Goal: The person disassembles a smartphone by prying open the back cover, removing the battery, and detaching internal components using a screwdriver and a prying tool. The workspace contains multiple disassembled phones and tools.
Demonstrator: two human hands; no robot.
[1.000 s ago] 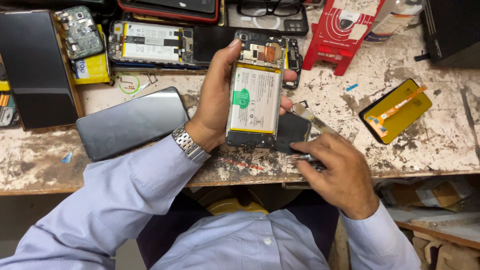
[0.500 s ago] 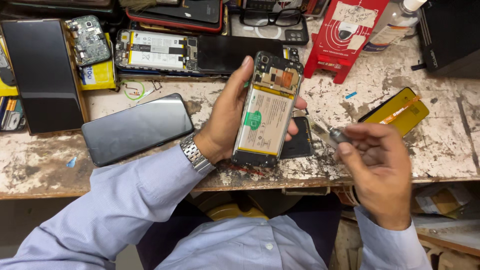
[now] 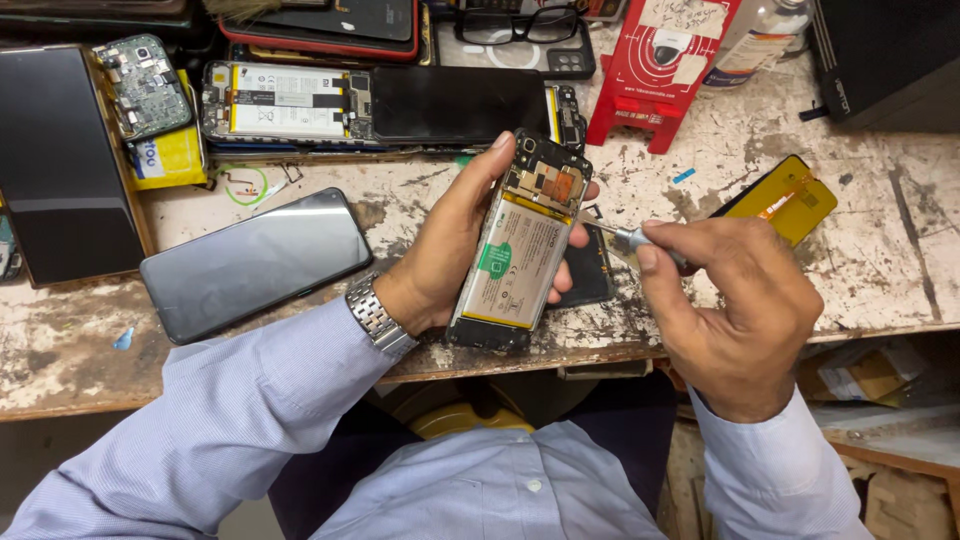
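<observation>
While the left hand (image 3: 445, 250) keeps its grip clamped around the opened phone (image 3: 520, 245), back cover off and battery facing up, the right hand (image 3: 735, 300) has come up from the bench edge and now pinches a small screwdriver (image 3: 625, 238) between thumb and fingers. Tip points at the phone's upper right edge, near the board section; can't tell if it touches. Half a second ago the tool sat lower and further right, clear of the phone. Phone itself barely moved: held tilted above the bench (image 3: 880, 250), top end away from the body, over a dark part (image 3: 585, 275) lying flat. A metal watch (image 3: 378, 318) is on the left wrist. Left of the hands lies a dark phone screen (image 3: 255, 262); right, a yellow-backed panel (image 3: 790, 195). Behind: another opened phone (image 3: 285, 100), a loose circuit board (image 3: 148, 85), glasses (image 3: 518, 22), a red stand (image 3: 665, 65).
</observation>
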